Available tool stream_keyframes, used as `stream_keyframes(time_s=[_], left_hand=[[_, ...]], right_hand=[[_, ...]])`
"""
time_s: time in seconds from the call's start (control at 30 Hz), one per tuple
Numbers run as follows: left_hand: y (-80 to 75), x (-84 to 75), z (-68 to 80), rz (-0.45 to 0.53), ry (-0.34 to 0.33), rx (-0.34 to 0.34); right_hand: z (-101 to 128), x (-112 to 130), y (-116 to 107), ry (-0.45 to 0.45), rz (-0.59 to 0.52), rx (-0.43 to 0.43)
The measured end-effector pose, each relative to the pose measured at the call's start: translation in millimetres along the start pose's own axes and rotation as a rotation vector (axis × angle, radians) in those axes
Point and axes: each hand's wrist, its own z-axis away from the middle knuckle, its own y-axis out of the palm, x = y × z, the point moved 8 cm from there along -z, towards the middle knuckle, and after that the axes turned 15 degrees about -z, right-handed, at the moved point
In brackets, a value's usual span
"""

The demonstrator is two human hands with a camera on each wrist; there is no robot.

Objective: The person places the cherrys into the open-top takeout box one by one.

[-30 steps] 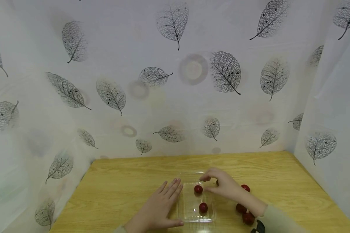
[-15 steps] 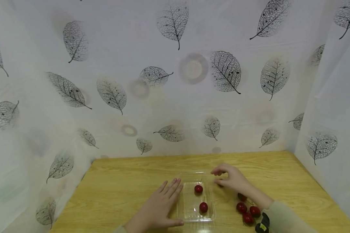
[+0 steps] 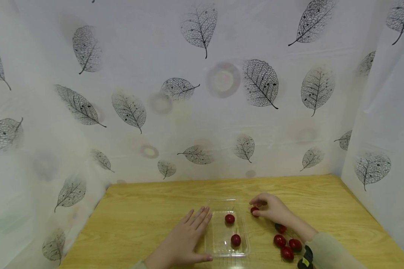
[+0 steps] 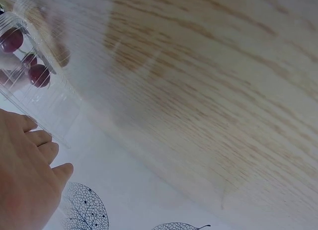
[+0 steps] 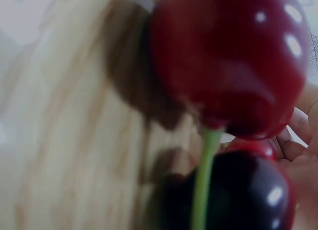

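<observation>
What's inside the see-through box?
Two red cherries lie inside the clear plastic box, one nearer the back, one nearer the front. Nothing else shows in it. The left hand rests flat against its side, hiding part of that edge.

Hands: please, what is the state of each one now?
Left hand: open, fingers straight, resting flat on the table beside the clear tray.
Right hand: closed, pinching a cherry.
</observation>
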Motion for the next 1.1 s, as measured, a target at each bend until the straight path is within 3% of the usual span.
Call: stream_keyframes(time_s=[0.4, 1.1], left_hand=[[1.0, -0.1, -1.0, 0.009, 0.001, 0.013], [-0.9, 0.2, -1.0, -0.053, 0.001, -0.04]], right_hand=[[2.5, -9.5, 3.0, 0.03, -0.01, 0.033], [-0.1, -4.6, -0.1, 0.028, -0.017, 0.012]])
